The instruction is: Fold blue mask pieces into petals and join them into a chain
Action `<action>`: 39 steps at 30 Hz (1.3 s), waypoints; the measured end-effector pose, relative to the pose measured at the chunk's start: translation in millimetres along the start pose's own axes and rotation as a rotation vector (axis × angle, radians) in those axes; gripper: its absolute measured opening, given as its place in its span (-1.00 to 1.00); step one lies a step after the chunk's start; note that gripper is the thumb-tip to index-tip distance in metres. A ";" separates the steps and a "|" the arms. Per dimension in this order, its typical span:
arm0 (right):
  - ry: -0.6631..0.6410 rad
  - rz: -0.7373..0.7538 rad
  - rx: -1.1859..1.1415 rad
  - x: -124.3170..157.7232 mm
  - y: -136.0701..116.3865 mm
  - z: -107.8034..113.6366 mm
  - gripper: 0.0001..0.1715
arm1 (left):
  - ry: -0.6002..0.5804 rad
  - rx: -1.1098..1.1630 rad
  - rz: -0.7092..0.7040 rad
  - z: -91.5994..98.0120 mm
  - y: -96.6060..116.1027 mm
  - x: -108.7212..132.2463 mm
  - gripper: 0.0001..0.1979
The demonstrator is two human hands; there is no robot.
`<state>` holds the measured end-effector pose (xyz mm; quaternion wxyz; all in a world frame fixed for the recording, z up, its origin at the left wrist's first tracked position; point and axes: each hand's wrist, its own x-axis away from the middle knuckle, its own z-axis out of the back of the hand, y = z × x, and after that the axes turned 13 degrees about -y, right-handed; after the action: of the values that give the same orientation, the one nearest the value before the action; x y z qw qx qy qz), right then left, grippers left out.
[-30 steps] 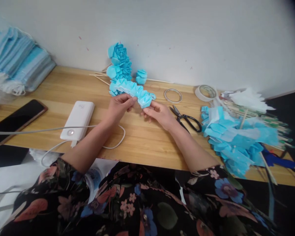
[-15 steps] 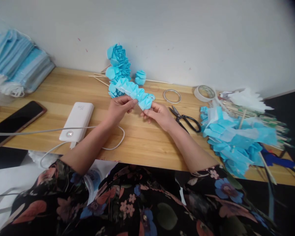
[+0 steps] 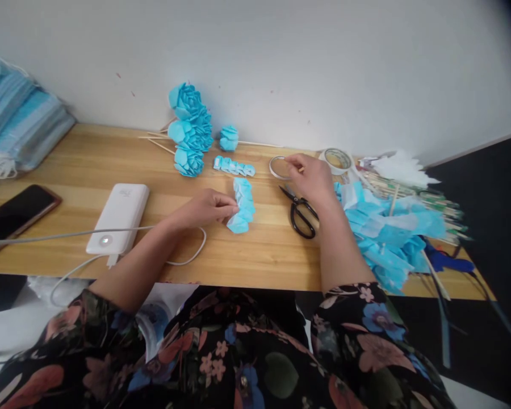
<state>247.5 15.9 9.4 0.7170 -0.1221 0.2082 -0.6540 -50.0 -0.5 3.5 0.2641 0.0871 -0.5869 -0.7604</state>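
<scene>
My left hand (image 3: 204,207) pinches a pleated light-blue paper strip (image 3: 242,205) that hangs down onto the wooden table (image 3: 111,165). My right hand (image 3: 310,179) is at the back of the table, fingers pinched at a thin tape ring (image 3: 279,167) lying flat. Black scissors (image 3: 300,213) lie just below that hand. A second short pleated blue strip (image 3: 234,166) rests on the table behind the one I hold.
Blue paper flowers on sticks (image 3: 189,128) lean at the wall. A white power bank (image 3: 118,217) with a cable, a phone (image 3: 15,211), stacked face masks (image 3: 17,122), a tape roll (image 3: 335,160) and a pile of blue paper pieces and sticks (image 3: 392,230) surround the hands.
My right hand let go of the pleated strip and moved right and back to the tape ring. The left hand lowered the strip toward the table. The view shifted right.
</scene>
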 end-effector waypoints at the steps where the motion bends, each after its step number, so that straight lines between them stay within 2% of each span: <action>1: -0.050 -0.017 0.106 -0.1 4.4 -0.9 -0.61 | -0.017 -0.026 -0.003 -1.1 -0.1 -0.3 -0.62; 3: -0.149 -0.034 0.258 0.6 9.1 -4.5 -0.61 | 0.002 -0.034 -0.032 -2.8 -0.3 -1.0 -0.65; 6: -0.221 -0.041 0.344 1.9 9.0 -9.8 -0.64 | 0.073 0.011 -0.092 -3.9 -1.0 -2.2 -0.68; 13: -0.213 -0.092 0.348 0.0 2.1 -12.9 -0.69 | 0.191 0.120 -0.131 -4.5 -6.3 -3.2 -0.74; 17: -0.069 -0.109 0.142 -1.5 -0.3 -11.6 -0.73 | 0.170 0.097 -0.129 -3.4 -6.3 -2.5 -0.74; 20: 0.067 -0.016 -0.099 -1.2 -5.3 -12.1 -0.82 | 0.165 0.089 -0.134 -3.0 -5.9 -2.2 -0.72; 23: 0.131 0.103 -0.264 0.9 -15.1 -15.2 -0.89 | 0.189 0.090 -0.132 -3.3 -6.5 -2.2 -0.70; 26: 0.112 0.179 -0.408 4.4 -26.9 -19.4 -0.84 | 0.195 0.104 -0.122 -3.5 -7.7 -2.6 -0.68; 30: 0.088 0.193 -0.511 9.3 -37.5 -20.4 -0.62 | 0.213 0.108 -0.124 -3.1 -8.1 -3.4 -0.67; 34: 0.125 0.210 -0.465 13.6 -42.7 -14.4 -0.77 | 0.250 0.113 -0.145 -3.4 -6.6 -3.3 -0.69; 39: 0.036 0.215 -0.338 19.0 -53.2 -7.2 -0.65 | 0.282 0.107 -0.188 -5.1 -4.8 -3.2 -0.70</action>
<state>198.1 -8.3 24.2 0.7481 -0.2059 0.3397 -0.5316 -46.5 -2.3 -3.1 0.2668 0.2614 -0.5729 -0.7296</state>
